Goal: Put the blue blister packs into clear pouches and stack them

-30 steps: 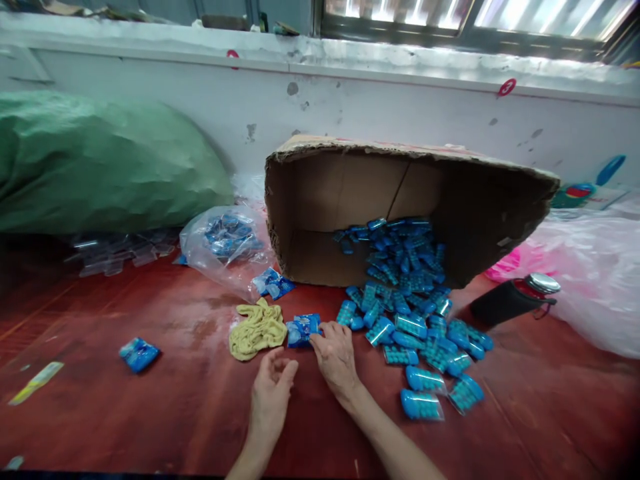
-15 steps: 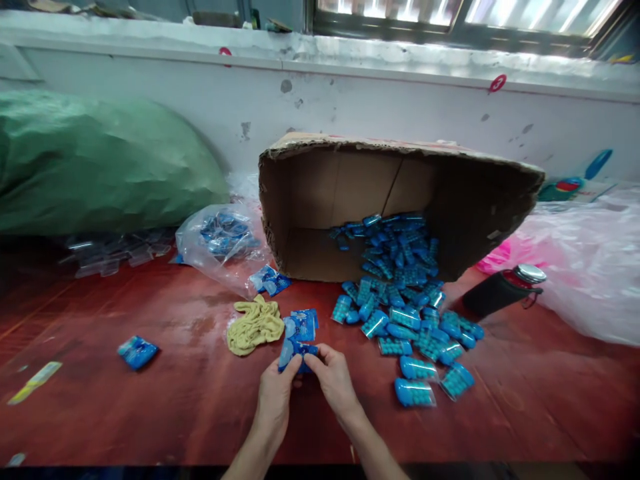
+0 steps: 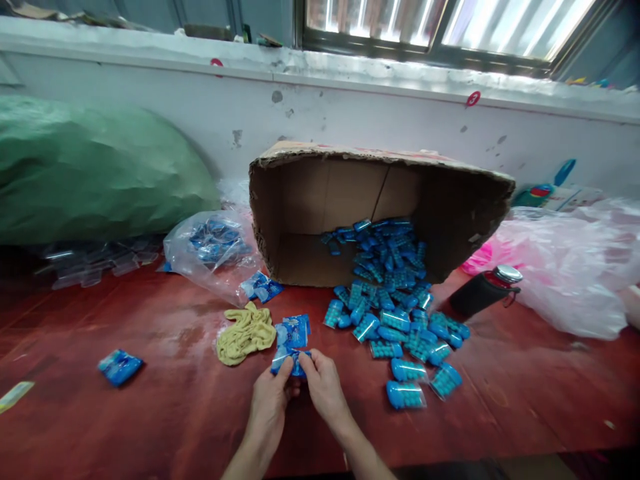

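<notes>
Moved within the last second: both hands, now brought together. Left hand (image 3: 270, 400), then holding nothing, grips the left part of a small blue printed plastic packet (image 3: 296, 361); right hand (image 3: 324, 387), then at the right edge of a packet, grips the right part.

Fingers: clamped on the packet in both hands, thumbs on top; undersides mostly hidden.

Just beyond the fingers: second blue printed packet (image 3: 294, 330), flat on the red tabletop (image 3: 175, 427).

Left and slightly beyond the fingers: crumpled yellow knitted cloth (image 3: 246, 335). Farther beyond it: loose blue packets (image 3: 261, 287), beside a clear plastic bag (image 3: 175, 243) with more blue packets inside.

Well left of the fingers: single blue packet (image 3: 120, 368), lying alone.

Right of the fingers: heap of clear-and-blue capsule-shaped containers (image 3: 395, 320) with turquoise contents, spilling from a brown cardboard box (image 3: 305, 260) on its side.

Farther right: tilted bottle (image 3: 477, 293), black sleeve, silver cap; beyond, clear and pink plastic sheeting (image 3: 575, 267).

Far left, beyond the fingers: bulging green sack (image 3: 100, 173).
</notes>
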The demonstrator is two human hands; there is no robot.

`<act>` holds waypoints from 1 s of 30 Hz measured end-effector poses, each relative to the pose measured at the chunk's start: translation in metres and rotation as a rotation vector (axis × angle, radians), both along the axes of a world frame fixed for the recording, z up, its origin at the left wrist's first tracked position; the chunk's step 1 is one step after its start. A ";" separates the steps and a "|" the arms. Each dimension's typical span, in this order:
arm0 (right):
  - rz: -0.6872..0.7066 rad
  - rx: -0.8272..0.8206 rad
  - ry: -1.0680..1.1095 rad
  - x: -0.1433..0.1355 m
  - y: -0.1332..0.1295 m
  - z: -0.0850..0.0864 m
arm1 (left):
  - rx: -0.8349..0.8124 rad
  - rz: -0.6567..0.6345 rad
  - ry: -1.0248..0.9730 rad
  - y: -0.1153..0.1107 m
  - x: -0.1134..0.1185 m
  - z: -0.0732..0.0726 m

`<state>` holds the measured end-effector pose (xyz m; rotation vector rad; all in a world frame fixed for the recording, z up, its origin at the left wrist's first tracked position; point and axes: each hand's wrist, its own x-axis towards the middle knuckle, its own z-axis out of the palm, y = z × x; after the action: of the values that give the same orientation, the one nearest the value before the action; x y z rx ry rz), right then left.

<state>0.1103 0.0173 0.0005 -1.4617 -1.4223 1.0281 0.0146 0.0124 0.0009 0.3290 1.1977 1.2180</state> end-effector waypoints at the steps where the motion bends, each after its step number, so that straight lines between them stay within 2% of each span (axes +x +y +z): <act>1: 0.031 0.012 -0.036 0.003 0.000 0.002 | -0.017 -0.056 -0.043 -0.001 -0.002 0.003; 3: 0.098 0.035 -0.091 0.010 0.002 0.007 | -0.044 -0.143 -0.096 -0.003 -0.008 0.008; 6: 0.149 0.077 -0.152 0.024 0.015 0.020 | -0.091 -0.118 -0.097 -0.006 -0.015 0.013; 8: 0.071 0.132 -0.285 0.036 0.033 0.027 | -0.137 -0.063 -0.100 -0.008 -0.016 0.014; 9: -0.032 0.174 -0.510 0.041 0.043 0.030 | -0.161 -0.043 -0.110 -0.009 -0.016 0.014; 11: -0.145 0.157 -0.641 0.048 0.062 0.029 | -0.203 -0.018 -0.138 -0.011 -0.015 0.014; 13: -0.165 0.131 -0.687 0.050 0.073 0.024 | -0.236 -0.007 -0.165 -0.013 -0.014 0.014; 15: -0.127 0.126 -0.697 0.047 0.073 0.017 | -0.260 0.000 -0.194 -0.015 -0.013 0.013; 18: -0.037 0.141 -0.658 0.044 0.058 0.010 | -0.274 0.019 -0.235 -0.017 -0.014 0.011; 22: 0.057 0.114 -0.464 0.048 0.038 0.009 | -0.284 0.021 -0.247 -0.019 -0.014 0.009; 28: 0.000 0.022 -0.241 0.053 0.025 0.002 | -0.254 0.036 -0.169 -0.021 -0.011 0.007; 30: -0.027 -0.078 -0.050 0.052 0.021 0.003 | -0.234 0.040 -0.139 -0.021 -0.012 0.006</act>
<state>0.1627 0.0383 0.0035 -1.5683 -1.4074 1.0473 0.0030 -0.0086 0.0070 0.0457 1.2151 1.1025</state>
